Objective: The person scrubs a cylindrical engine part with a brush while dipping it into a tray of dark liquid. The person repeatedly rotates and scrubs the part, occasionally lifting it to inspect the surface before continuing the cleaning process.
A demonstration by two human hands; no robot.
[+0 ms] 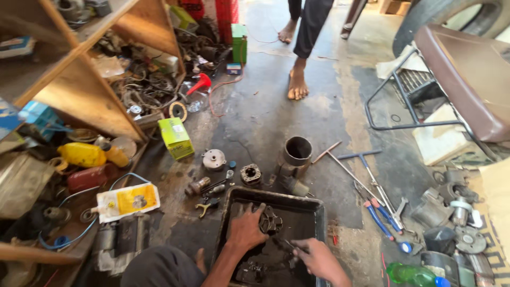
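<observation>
A black rectangular tray [320,208] of dark oily liquid sits on the floor in front of me. My left hand [245,229] reaches into it and grips a dark, greasy metal engine part [271,220] at the tray's middle. Lower right in the tray, my right hand [317,259] pinches a small dark tool or brush [284,245] pointed toward that part. More dark parts [254,270] lie in the liquid near the front. My knee [159,267] shows at the bottom edge.
A metal cylinder [295,155], round cover [214,159] and small engine pieces lie beyond the tray. T-handle wrenches [359,169] and blue pliers [378,219] lie right. Cluttered wooden shelves [79,85] stand left, a green box [176,137] nearby. A barefoot person [297,79] stands behind; a chair [457,79] right.
</observation>
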